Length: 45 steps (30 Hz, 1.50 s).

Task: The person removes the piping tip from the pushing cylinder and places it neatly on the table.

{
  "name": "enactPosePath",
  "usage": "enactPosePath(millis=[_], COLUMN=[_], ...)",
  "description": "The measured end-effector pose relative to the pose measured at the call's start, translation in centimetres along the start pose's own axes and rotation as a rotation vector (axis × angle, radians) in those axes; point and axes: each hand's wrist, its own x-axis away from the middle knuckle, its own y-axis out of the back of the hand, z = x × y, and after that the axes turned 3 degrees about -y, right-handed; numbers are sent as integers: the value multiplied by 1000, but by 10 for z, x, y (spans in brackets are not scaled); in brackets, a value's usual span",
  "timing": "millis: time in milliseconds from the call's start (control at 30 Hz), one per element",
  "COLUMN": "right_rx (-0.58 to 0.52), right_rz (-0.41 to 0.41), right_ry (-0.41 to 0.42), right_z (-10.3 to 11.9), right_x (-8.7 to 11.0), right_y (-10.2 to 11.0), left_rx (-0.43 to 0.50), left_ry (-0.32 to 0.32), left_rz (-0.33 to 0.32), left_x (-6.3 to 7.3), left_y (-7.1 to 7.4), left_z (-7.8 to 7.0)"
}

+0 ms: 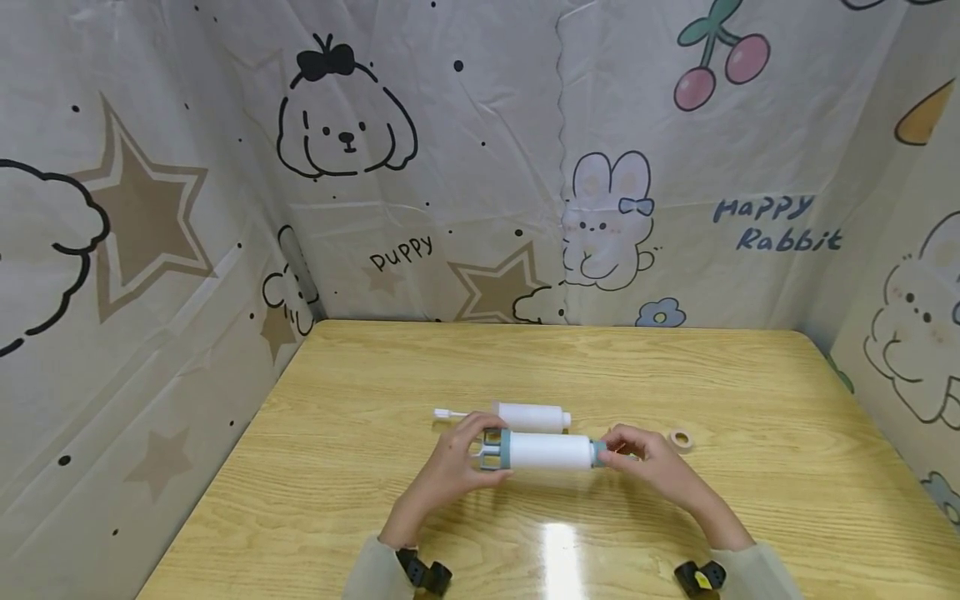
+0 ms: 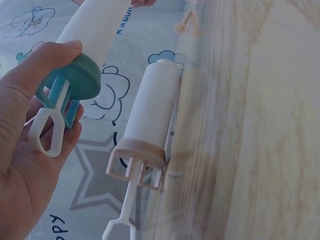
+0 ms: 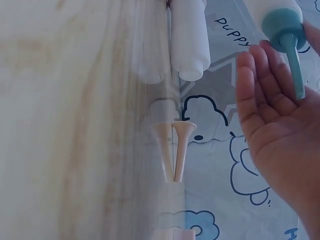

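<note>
A white syringe-like tube (image 1: 551, 451) with a teal collar (image 2: 80, 77) lies lengthwise between the two hands, held over the table. My left hand (image 1: 456, 457) grips it at the collar, its thumb along the tube's end. A white plunger with a loop handle (image 2: 46, 134) sticks out past the collar. At the other end my right hand (image 1: 651, 458) pinches a teal cap (image 3: 282, 27), whose narrow spout (image 3: 296, 70) points into the palm. Just behind lies a second white syringe (image 1: 528, 417), with a beige collar (image 2: 140, 152) and its plunger drawn out to the left.
On the wooden table (image 1: 337, 475), a small beige ring (image 1: 681, 440) rests beyond the right hand. A loose beige funnel-shaped nozzle (image 3: 182, 150) lies past the second syringe's tip. Printed cloth (image 1: 480, 208) walls the table's back and sides.
</note>
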Motion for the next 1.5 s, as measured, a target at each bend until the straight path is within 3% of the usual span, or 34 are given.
enactPosePath(millis=[100,267,367,833,1500], right_rx=[22,45,48,69,98], right_rz=[-33,-56,-58,-86,-82], right_ry=[49,204,246,259,280], right_z=[-1,-4,-3,-8,-10], right_x=[0,-2,-2,-2,-3], right_y=[-1,-3,-3,-3,-2], left_rx=[-3,1,1,16,-25], left_ry=[6,11,12,63,157], left_rz=[3,11,11,8,150], left_x=[1,2,2,9,14], left_y=[0,1,1,3,1], left_z=[1,1,1,4,14])
